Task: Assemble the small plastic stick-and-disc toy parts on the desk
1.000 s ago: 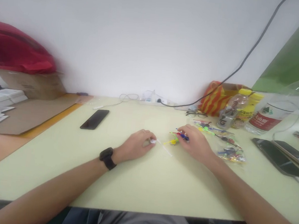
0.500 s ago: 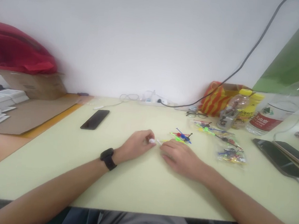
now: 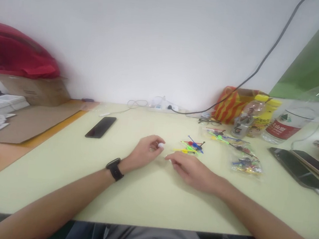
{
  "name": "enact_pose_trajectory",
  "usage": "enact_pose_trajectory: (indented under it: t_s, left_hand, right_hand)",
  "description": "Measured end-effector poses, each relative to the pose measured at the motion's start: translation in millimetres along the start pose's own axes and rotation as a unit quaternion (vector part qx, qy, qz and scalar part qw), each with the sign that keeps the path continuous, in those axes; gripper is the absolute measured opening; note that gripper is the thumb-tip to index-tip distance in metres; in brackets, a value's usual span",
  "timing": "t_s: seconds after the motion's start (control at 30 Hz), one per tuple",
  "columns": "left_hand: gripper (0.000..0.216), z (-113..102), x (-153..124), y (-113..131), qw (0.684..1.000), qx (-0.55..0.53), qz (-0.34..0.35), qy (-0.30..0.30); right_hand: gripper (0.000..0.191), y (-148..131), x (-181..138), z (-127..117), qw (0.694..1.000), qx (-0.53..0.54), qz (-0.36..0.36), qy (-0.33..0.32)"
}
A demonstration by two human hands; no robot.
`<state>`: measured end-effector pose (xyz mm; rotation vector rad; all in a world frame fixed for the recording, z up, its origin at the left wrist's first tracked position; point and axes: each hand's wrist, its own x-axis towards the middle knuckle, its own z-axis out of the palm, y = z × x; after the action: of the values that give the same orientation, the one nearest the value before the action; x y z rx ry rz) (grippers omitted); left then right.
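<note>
My left hand (image 3: 144, 153), with a black watch on its wrist, rests on the pale table (image 3: 130, 192) with its fingers pinched on a small white piece (image 3: 160, 145). Just to its right lies my right hand (image 3: 190, 168), fingers curled low on the table, the fingertips touching a thin clear stick that I can barely make out. A small heap of coloured plastic picks (image 3: 192, 146) sits just beyond my right hand, untouched.
Clear bags of coloured picks (image 3: 246, 163) lie to the right. Behind them stand drink bottles (image 3: 246, 121), glasses (image 3: 209, 121) and a striped bag. Two phones (image 3: 298, 168) lie at the far right and a black phone (image 3: 100, 126) to the left. A power strip (image 3: 163, 106) sits by the wall.
My right hand left the coloured picks and came back left toward my left hand. My left hand lifted slightly with the white piece still pinched.
</note>
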<state>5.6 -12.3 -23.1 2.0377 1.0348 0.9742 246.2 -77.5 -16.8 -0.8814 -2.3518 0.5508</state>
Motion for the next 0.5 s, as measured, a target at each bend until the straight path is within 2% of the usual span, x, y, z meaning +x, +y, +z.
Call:
enact_pose_trajectory:
  t_s: [0.23,0.5]
  left_hand:
    - [0.036,-2.3,-0.6,2.7,0.986,-0.116,-0.1,-0.061]
    - [0.031,0.7,-2.7,11.1,0.971,-0.2,-0.073,-0.107]
  right_hand:
    - [0.041,-4.0,2.9,-9.7,0.995,0.049,-0.011,0.084]
    - [0.042,-7.0,3.6,-8.7,0.991,0.062,-0.008,0.122]
